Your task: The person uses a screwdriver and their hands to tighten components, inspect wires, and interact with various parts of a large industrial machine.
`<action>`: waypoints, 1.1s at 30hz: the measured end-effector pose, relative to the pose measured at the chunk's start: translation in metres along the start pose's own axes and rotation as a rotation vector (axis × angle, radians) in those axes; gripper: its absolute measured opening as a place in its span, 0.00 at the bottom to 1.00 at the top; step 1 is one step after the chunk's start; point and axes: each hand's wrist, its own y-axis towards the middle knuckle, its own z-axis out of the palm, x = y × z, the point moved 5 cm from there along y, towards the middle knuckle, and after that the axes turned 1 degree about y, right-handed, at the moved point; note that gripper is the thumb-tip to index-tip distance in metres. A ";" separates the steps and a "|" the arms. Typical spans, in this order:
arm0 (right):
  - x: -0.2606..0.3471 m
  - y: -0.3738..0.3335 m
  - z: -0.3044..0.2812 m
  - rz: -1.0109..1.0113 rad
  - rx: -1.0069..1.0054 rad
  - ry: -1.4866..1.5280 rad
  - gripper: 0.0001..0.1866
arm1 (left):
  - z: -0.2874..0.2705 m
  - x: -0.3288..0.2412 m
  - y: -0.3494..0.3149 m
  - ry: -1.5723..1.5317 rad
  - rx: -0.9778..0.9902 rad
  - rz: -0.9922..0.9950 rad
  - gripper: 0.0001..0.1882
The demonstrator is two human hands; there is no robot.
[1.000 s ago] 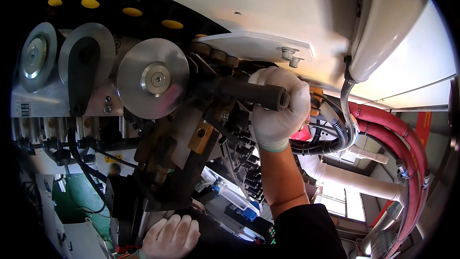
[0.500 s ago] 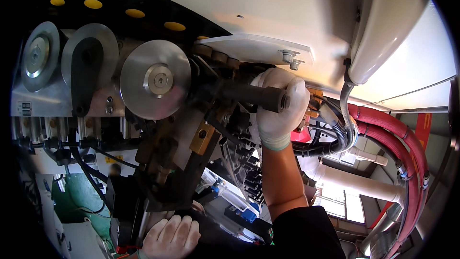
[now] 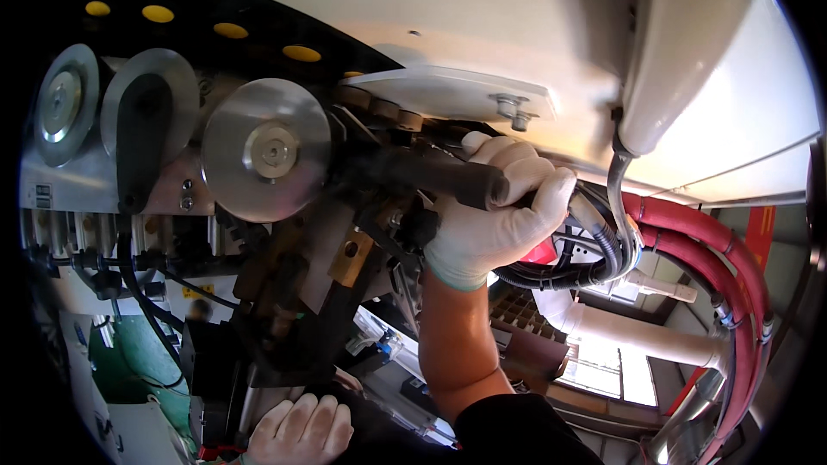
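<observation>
My right hand (image 3: 495,228), in a white glove, reaches up from the lower right. It is closed about the outer end of a dark cylindrical handle (image 3: 452,179) that juts sideways from the machine. The thumb and bent fingers meet near the handle's end; part of the grip is hidden. Low in the picture, my left hand (image 3: 300,430), also gloved, lies with its fingers side by side and slightly apart next to a metal rod (image 3: 247,398). Its thumb and palm are out of sight. Left of the handle sits a round metal disc (image 3: 267,150).
Two more metal discs, one behind a dark arm (image 3: 140,146), line the left. A white plate with bolts (image 3: 508,107) overhangs my right hand. Thick red hoses (image 3: 728,254) and black cables (image 3: 551,274) run on the right. A brass-coloured block (image 3: 349,257) sits below the handle.
My right hand has turned and shifted slightly left and down at the handle, its thumb now standing out to the right. My left hand has barely moved. The whole view has shifted slightly.
</observation>
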 end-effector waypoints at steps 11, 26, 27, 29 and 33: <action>0.012 0.012 -0.015 0.074 0.098 0.007 0.31 | 0.002 0.001 0.003 0.031 -0.018 0.017 0.08; -0.004 -0.003 0.000 -0.015 0.164 -0.242 0.19 | 0.002 0.002 0.001 0.013 0.004 0.036 0.08; -0.004 -0.002 0.003 -0.037 0.149 -0.237 0.19 | 0.002 0.002 -0.001 0.010 0.003 0.036 0.09; -0.003 0.002 0.012 -0.083 0.128 -0.218 0.20 | 0.002 0.001 -0.002 0.005 -0.022 0.021 0.09; -0.002 0.003 0.007 0.063 -0.046 0.153 0.29 | 0.002 -0.001 0.002 -0.031 -0.004 0.003 0.09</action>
